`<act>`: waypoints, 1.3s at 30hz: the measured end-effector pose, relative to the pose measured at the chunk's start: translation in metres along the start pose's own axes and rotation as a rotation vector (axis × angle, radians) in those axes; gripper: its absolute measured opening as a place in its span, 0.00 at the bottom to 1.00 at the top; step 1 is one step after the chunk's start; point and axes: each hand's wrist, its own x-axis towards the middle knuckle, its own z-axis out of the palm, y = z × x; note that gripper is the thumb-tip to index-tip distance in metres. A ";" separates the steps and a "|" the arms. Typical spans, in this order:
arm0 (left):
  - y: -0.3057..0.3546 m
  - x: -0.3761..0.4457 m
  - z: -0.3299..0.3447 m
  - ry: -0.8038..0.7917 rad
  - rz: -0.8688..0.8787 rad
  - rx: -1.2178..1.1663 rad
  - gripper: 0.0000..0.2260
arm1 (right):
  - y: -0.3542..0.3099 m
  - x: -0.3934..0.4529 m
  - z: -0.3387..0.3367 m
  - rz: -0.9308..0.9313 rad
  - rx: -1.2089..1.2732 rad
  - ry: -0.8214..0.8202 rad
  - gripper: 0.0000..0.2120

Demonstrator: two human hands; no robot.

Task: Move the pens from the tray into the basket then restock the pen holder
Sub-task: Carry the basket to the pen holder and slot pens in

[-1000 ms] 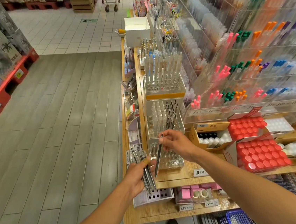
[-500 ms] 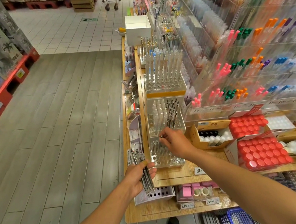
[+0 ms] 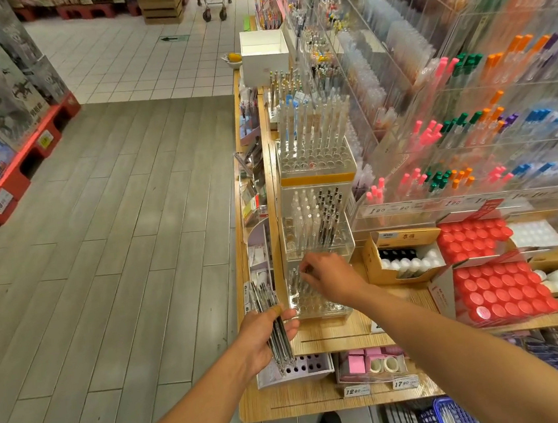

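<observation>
My left hand grips a bundle of several clear-barrelled pens, held slanted at the shelf's front edge. My right hand reaches over the clear acrylic pen holder, fingertips pinched at the top of a pen standing in the holder's far left holes; most of that pen is hidden by glare. Most of the holder's holes stand bare. A blue basket shows at the bottom edge, below the shelf.
Taller clear holders with black and white pens stand just behind. Cardboard boxes of red-capped bottles sit to the right. A lower shelf carries a purple holed holder and pink boxes. The grey plank aisle lies left.
My right hand carried a single pen away from the bundle, forward and down to the clear holder. The left hand stayed almost still with the bundle.
</observation>
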 end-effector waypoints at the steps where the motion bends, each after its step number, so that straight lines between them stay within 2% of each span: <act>1: 0.000 0.000 -0.001 -0.010 0.000 0.006 0.10 | 0.000 0.000 0.000 -0.009 -0.016 -0.012 0.04; 6: -0.001 -0.001 -0.001 -0.053 -0.001 0.053 0.11 | -0.004 0.004 0.008 -0.052 -0.094 -0.060 0.07; 8: -0.001 -0.002 0.000 -0.063 0.009 0.062 0.11 | -0.004 0.004 0.012 -0.103 -0.166 -0.025 0.08; 13: 0.001 -0.006 -0.001 -0.102 0.025 0.039 0.15 | -0.005 0.006 0.014 -0.155 -0.286 0.024 0.05; 14: 0.001 -0.006 -0.001 -0.115 0.030 0.016 0.16 | -0.007 0.006 0.013 -0.131 -0.222 0.019 0.06; 16: 0.001 -0.006 0.000 -0.146 0.042 -0.051 0.17 | -0.012 0.005 0.006 0.010 0.063 -0.038 0.08; 18: 0.002 -0.006 0.000 -0.184 0.051 -0.106 0.19 | -0.016 0.005 -0.005 0.179 0.420 -0.193 0.10; 21: 0.001 -0.006 0.002 -0.228 0.039 -0.135 0.21 | -0.017 -0.004 -0.015 0.327 0.821 -0.359 0.12; 25: 0.000 -0.005 0.004 -0.261 0.020 -0.140 0.21 | -0.017 -0.008 -0.019 0.390 1.019 -0.412 0.08; 28: 0.001 -0.003 0.004 -0.285 0.020 -0.130 0.18 | -0.017 -0.008 -0.022 0.408 1.100 -0.402 0.04; 32: 0.000 0.000 0.001 -0.260 0.020 -0.075 0.16 | -0.016 -0.008 -0.029 0.396 1.157 -0.366 0.06; 35: -0.003 0.004 -0.006 -0.187 0.025 -0.071 0.14 | -0.016 -0.006 -0.037 0.350 1.079 -0.222 0.07; 39: -0.009 0.008 -0.018 -0.089 -0.003 -0.041 0.12 | -0.015 0.000 -0.043 0.314 0.953 0.057 0.05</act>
